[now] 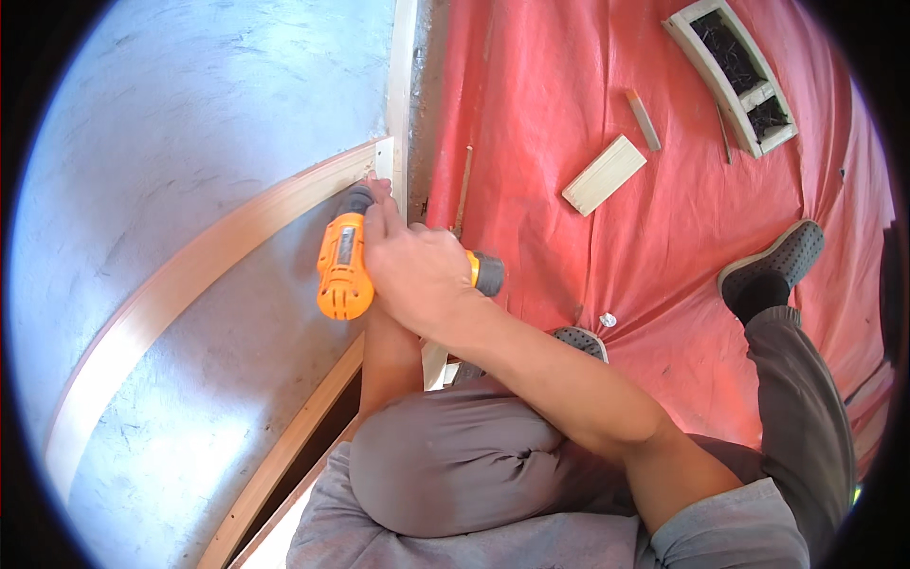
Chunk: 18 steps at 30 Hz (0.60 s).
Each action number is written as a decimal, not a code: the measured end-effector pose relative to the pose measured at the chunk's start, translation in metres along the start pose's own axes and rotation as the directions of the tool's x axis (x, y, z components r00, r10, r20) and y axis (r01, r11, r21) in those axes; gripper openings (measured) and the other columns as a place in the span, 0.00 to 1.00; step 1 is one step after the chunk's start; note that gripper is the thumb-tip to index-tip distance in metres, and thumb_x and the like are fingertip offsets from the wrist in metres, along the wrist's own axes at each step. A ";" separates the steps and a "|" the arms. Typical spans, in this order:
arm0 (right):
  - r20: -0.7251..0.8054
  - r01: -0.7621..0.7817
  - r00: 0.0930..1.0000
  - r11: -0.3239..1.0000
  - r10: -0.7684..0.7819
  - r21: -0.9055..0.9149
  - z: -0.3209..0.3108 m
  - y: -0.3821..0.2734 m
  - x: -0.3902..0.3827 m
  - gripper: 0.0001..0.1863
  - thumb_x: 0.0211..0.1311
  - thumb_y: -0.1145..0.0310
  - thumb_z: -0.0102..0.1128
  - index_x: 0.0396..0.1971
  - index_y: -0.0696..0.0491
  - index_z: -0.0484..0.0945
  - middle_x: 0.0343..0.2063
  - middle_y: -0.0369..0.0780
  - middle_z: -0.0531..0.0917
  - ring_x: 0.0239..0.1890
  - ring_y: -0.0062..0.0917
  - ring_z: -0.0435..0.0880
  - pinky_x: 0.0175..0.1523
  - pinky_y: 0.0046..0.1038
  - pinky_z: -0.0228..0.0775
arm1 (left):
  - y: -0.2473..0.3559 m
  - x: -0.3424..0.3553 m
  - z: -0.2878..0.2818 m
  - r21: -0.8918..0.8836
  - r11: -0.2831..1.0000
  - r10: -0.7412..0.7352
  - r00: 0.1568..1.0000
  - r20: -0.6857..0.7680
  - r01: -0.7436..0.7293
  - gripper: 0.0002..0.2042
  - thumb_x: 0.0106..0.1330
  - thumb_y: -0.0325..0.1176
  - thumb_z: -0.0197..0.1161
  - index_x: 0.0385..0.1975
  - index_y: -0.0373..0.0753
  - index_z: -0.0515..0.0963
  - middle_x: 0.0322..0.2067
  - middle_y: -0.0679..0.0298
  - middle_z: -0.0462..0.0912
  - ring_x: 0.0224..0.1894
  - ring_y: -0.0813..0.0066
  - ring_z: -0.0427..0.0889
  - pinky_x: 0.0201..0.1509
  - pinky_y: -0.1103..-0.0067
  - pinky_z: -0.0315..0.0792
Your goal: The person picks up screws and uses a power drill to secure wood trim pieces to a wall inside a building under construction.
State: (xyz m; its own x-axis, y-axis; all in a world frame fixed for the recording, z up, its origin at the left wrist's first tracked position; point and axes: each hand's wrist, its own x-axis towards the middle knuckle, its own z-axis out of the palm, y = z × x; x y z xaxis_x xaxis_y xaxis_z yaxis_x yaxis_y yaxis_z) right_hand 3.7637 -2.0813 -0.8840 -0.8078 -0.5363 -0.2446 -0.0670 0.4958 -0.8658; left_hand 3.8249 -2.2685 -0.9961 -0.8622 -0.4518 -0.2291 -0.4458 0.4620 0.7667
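Observation:
My right hand point(422, 275) grips an orange cordless drill point(344, 270), its black chuck point(358, 197) close to the upper end of a thin pale wooden strip point(242, 223). That strip lies across a mottled blue-grey panel point(209, 85) and meets an upright strip point(400, 76). My left hand point(379, 187) is mostly hidden behind the drill and my right hand; a few bent fingers show at the strip's end beside the chuck, and what they hold is hidden. My left forearm point(389, 356) comes up beneath my right one.
A red tarp point(531, 85) on the right carries a short wooden block point(604, 174), a narrow stick point(643, 119) and a curved pale tray point(721, 57) holding dark screws. My feet point(768, 256) rest on the tarp. Another wooden strip point(284, 455) runs along the panel's lower edge.

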 end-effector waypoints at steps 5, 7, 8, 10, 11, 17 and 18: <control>-0.037 0.011 0.999 1.000 -0.010 0.005 -0.001 0.033 0.003 0.32 0.58 0.67 0.70 0.62 0.63 0.72 0.43 0.48 0.86 0.40 0.40 0.92 0.42 0.42 0.85 | 0.009 0.016 0.005 0.218 0.973 0.114 0.981 -0.155 -0.079 0.11 0.76 0.40 0.67 0.49 0.40 0.86 0.38 0.52 0.91 0.39 0.57 0.91 0.42 0.67 0.83; -0.004 0.006 1.000 1.000 -0.006 0.018 -0.004 0.047 0.005 0.32 0.59 0.67 0.70 0.63 0.63 0.72 0.42 0.47 0.86 0.40 0.40 0.92 0.42 0.42 0.85 | 0.014 0.025 0.011 0.320 0.944 0.150 0.971 -0.186 -0.085 0.11 0.76 0.40 0.67 0.49 0.40 0.86 0.38 0.52 0.91 0.39 0.57 0.91 0.42 0.67 0.83; 0.013 0.001 1.000 1.000 -0.001 0.026 -0.005 0.050 0.006 0.33 0.59 0.67 0.69 0.63 0.63 0.72 0.42 0.47 0.86 0.40 0.41 0.92 0.42 0.42 0.84 | 0.016 0.029 0.009 0.304 0.951 0.114 0.979 -0.167 -0.059 0.11 0.76 0.40 0.67 0.49 0.40 0.86 0.38 0.52 0.91 0.39 0.57 0.91 0.42 0.67 0.83; -0.020 0.033 0.999 0.999 -0.033 0.032 0.000 0.050 0.009 0.32 0.60 0.66 0.69 0.64 0.63 0.72 0.42 0.46 0.86 0.41 0.41 0.92 0.43 0.42 0.84 | 0.016 0.031 0.000 0.223 0.974 -0.020 0.997 -0.069 0.035 0.15 0.77 0.34 0.65 0.59 0.37 0.80 0.48 0.61 0.87 0.48 0.72 0.85 0.55 0.73 0.79; -0.036 0.049 0.998 0.998 -0.048 0.036 0.004 0.049 0.011 0.32 0.61 0.66 0.69 0.64 0.62 0.72 0.42 0.46 0.86 0.41 0.41 0.92 0.43 0.42 0.84 | 0.011 0.030 0.002 0.183 0.981 0.080 0.992 -0.098 -0.061 0.11 0.76 0.34 0.66 0.54 0.38 0.82 0.43 0.61 0.89 0.42 0.71 0.86 0.46 0.73 0.80; -0.043 0.083 0.996 0.997 -0.083 0.002 0.010 0.049 0.022 0.33 0.61 0.66 0.69 0.65 0.61 0.72 0.43 0.45 0.87 0.39 0.41 0.92 0.41 0.42 0.84 | -0.011 0.024 0.002 -0.216 0.976 -0.021 0.992 -0.124 -0.006 0.04 0.73 0.28 0.66 0.44 0.39 0.84 0.32 0.68 0.85 0.31 0.79 0.83 0.36 0.76 0.80; -0.055 0.089 0.994 0.996 -0.089 0.000 0.010 0.052 0.022 0.33 0.61 0.66 0.69 0.65 0.61 0.72 0.42 0.45 0.87 0.38 0.41 0.92 0.41 0.41 0.84 | -0.013 0.025 0.003 -0.179 0.984 -0.018 0.996 -0.086 0.003 0.07 0.75 0.28 0.64 0.49 0.39 0.81 0.37 0.66 0.83 0.36 0.77 0.81 0.42 0.75 0.79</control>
State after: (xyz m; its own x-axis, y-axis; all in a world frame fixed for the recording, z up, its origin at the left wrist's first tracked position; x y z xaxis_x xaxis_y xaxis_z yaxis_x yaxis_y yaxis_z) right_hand 3.7479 -2.0741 -0.9390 -0.8298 -0.5397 -0.1418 -0.1389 0.4458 -0.8843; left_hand 3.8086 -2.2833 -1.0133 -0.8301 -0.5241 -0.1906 -0.3976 0.3165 0.8612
